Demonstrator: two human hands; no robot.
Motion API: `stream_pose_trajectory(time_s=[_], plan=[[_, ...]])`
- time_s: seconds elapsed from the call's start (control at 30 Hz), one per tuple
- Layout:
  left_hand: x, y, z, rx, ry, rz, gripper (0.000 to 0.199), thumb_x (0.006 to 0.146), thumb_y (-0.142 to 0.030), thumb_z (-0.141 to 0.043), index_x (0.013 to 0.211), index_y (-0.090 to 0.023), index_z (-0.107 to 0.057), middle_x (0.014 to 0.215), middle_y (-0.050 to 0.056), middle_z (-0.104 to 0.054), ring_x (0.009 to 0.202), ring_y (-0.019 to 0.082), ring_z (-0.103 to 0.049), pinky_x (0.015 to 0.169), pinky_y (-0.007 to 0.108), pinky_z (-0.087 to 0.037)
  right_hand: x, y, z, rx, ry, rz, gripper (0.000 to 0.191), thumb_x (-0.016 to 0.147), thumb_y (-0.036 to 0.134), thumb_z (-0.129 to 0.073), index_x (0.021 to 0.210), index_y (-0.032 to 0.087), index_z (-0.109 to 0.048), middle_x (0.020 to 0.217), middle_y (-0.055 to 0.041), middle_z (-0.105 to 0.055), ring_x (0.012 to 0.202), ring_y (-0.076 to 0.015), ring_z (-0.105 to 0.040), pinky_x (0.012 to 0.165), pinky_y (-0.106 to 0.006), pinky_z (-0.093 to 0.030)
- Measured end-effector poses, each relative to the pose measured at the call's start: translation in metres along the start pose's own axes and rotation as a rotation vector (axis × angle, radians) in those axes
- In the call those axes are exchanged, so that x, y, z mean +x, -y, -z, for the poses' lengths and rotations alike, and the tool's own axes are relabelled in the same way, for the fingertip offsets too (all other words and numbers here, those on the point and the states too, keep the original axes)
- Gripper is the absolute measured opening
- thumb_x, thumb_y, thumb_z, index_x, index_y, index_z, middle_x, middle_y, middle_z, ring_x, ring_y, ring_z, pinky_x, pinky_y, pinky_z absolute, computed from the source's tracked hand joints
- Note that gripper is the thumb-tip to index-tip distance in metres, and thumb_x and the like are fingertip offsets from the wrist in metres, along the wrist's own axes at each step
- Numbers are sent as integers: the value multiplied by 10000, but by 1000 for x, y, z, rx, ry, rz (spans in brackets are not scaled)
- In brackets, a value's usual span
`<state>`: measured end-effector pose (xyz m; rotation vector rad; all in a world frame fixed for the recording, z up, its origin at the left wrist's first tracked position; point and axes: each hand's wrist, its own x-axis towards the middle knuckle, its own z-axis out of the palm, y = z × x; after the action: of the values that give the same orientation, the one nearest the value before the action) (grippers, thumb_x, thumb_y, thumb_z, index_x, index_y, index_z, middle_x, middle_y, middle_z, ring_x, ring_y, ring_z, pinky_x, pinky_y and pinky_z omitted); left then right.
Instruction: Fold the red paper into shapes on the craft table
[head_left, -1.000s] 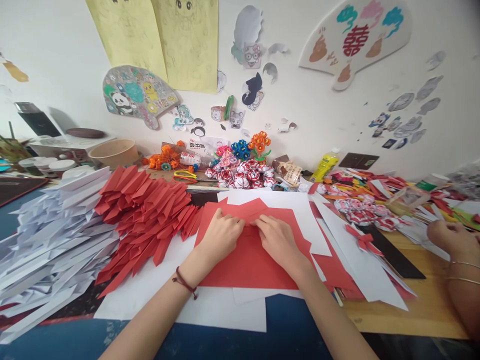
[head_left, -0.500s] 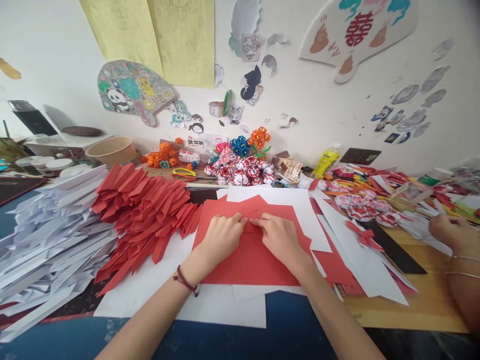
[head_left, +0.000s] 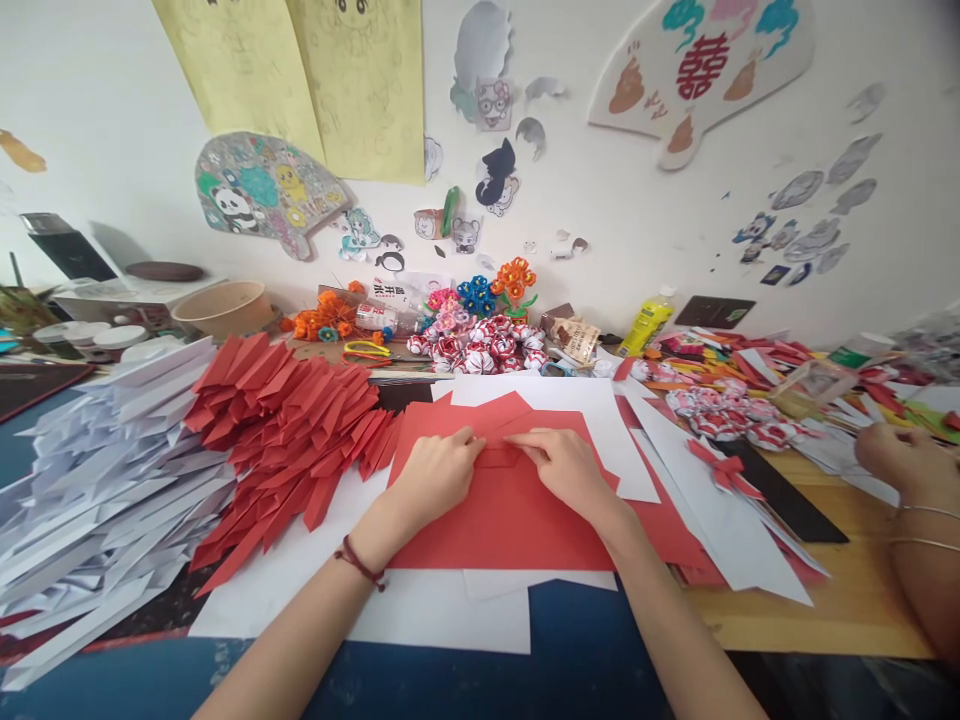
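A small folded red paper strip (head_left: 498, 455) lies on the stacked red sheets (head_left: 502, 525) in front of me. At the strip's left end, my left hand (head_left: 442, 470) is closed on it, fingers curled and pressed down. My right hand (head_left: 566, 470) pinches the strip's right end, its index finger stretched along the paper. Red on red makes the strip's edges hard to tell. Under the red sheets are white sheets (head_left: 360, 610). Folded red strips (head_left: 292, 420) are piled to the left, beside a large heap of folded white strips (head_left: 112, 480).
Finished paper flowers (head_left: 480, 345), yellow-handled scissors (head_left: 366, 352) and a yellow bottle (head_left: 647, 322) stand or lie along the wall. A beige bowl (head_left: 225, 308) is at the back left. Another person's hand (head_left: 904, 460) is at the right edge, near white paper.
Both hands have shifted slightly left in view, and the right index finger is now straighter. More of the strip shows between the hands. The view has tilted slightly.
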<state>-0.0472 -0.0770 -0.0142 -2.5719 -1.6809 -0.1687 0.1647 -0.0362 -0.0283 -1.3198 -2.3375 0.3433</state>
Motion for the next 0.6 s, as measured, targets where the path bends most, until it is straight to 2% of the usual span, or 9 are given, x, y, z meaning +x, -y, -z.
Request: stream_pose_trajectory(time_s=[0.1, 0.23, 0.33, 0.5, 0.6], plan=[[-4, 2, 4, -23, -11, -38, 463, 835, -131, -402, 1270, -245, -513, 1023, 79, -652, 759, 222, -648, 536, 275, -347, -2, -2, 2, 70, 0, 5, 387, 890, 138, -491, 1186, 332, -645, 1075, 26, -729, 1013, -225, -665, 810, -331, -490], [-8, 4, 9, -36, -22, -57, 438, 830, -134, -408, 1259, -215, -447, 950, 64, -675, 757, 239, -655, 534, 276, -357, -4, -4, 5, 108, 16, -23, 472, 808, 134, -626, 1230, 334, -562, 1063, 33, -733, 1035, -239, -662, 825, -363, -502], [-8, 5, 10, -17, -28, -65, 360, 872, -148, -379, 1223, -196, -439, 901, 61, -679, 740, 238, -658, 535, 271, -362, -4, -3, 7, 120, 22, 14, 386, 810, 179, -654, 1156, 334, -581, 1070, 37, -728, 1038, -226, -662, 835, -362, -499], [-6, 6, 9, 31, -21, -65, 140, 910, -176, -378, 992, -188, -491, 837, 53, -668, 694, 223, -649, 541, 259, -364, -3, -1, 8, 58, 27, 3, 221, 806, 280, -698, 1012, 316, -629, 1015, 50, -732, 956, -227, -676, 783, -355, -494], [-6, 6, 9, 38, -16, -62, 91, 918, -196, -406, 909, -187, -496, 824, 57, -666, 690, 211, -644, 547, 253, -361, -3, 0, 9, 44, 31, 16, 156, 819, 297, -693, 966, 318, -643, 1006, 66, -731, 947, -220, -671, 770, -341, -486]])
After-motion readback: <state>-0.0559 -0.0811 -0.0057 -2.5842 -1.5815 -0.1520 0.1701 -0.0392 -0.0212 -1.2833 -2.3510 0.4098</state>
